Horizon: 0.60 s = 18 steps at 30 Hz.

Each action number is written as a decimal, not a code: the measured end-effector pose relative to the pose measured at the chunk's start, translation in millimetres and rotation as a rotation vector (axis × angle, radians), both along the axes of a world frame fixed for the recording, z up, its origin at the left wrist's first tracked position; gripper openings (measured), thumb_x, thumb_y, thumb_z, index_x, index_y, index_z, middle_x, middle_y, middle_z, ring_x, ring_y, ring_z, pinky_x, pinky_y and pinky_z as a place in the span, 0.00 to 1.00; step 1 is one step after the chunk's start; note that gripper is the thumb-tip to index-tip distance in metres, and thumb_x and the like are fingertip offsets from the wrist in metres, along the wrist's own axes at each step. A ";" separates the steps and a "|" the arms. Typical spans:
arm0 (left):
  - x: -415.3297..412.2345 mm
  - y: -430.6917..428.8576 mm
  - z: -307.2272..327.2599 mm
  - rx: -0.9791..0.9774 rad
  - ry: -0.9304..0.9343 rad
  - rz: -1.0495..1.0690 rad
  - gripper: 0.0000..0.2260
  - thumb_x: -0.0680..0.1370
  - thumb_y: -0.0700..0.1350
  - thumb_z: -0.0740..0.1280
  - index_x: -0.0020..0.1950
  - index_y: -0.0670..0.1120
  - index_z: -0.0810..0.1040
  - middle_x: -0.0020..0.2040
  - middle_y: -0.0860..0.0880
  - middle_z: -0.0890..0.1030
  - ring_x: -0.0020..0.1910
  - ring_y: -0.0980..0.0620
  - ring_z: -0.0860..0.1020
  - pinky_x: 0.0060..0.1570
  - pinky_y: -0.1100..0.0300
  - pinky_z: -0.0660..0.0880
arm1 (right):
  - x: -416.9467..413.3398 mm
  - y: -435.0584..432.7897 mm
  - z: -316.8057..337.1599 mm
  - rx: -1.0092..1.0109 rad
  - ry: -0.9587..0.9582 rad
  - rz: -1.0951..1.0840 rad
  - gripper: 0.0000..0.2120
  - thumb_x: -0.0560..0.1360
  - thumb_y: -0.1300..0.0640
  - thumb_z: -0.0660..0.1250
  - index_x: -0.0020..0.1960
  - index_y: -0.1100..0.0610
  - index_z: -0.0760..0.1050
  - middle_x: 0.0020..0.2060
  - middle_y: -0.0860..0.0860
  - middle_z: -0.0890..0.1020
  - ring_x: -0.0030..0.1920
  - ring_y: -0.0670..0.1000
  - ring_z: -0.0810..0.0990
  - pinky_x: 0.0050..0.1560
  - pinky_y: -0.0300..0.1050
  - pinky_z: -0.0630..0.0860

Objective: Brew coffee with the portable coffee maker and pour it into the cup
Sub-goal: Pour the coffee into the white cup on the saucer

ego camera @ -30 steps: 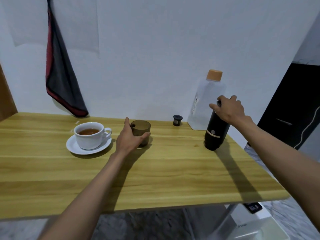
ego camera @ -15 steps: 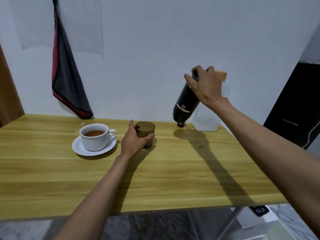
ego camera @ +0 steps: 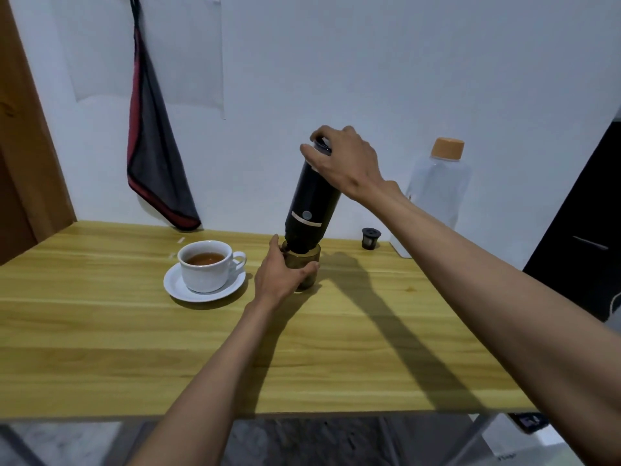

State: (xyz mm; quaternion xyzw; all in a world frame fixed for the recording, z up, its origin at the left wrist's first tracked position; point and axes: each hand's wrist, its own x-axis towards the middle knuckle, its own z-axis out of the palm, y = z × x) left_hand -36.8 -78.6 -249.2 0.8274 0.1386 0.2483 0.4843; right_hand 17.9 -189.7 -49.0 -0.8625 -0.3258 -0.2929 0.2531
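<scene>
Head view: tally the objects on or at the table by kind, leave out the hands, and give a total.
Cups: 2 (white cup, brown cup)
Saucer: 1
Coffee maker: 1
Bottle: 1
Small black pod: 1
Total: 6

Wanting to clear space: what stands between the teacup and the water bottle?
In the head view, the brown cup, gripped by the left hand, with the coffee maker at its mouth, then a small black filter basket.
</scene>
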 end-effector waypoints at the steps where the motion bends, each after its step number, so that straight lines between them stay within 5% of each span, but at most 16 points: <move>1: 0.2 -0.6 -0.4 0.000 -0.004 0.003 0.45 0.69 0.59 0.77 0.78 0.47 0.57 0.68 0.48 0.76 0.66 0.44 0.75 0.58 0.50 0.73 | -0.6 3.3 -2.1 -0.016 0.008 0.004 0.18 0.77 0.40 0.62 0.61 0.49 0.77 0.53 0.54 0.76 0.52 0.57 0.77 0.48 0.44 0.65; 10: 1.2 -0.8 -1.0 -0.016 -0.015 0.023 0.46 0.67 0.58 0.78 0.77 0.47 0.59 0.69 0.48 0.76 0.66 0.45 0.75 0.59 0.48 0.74 | -3.8 25.9 -18.9 -0.120 0.019 -0.029 0.18 0.76 0.41 0.63 0.60 0.50 0.79 0.54 0.56 0.76 0.52 0.58 0.78 0.47 0.45 0.66; 18: 1.1 -6.0 -1.2 -0.013 -0.066 0.055 0.36 0.66 0.57 0.78 0.70 0.49 0.68 0.64 0.50 0.78 0.61 0.46 0.77 0.55 0.49 0.75 | -3.5 34.2 -14.4 -0.175 0.007 -0.226 0.18 0.77 0.44 0.60 0.57 0.55 0.75 0.52 0.59 0.77 0.46 0.59 0.73 0.43 0.47 0.63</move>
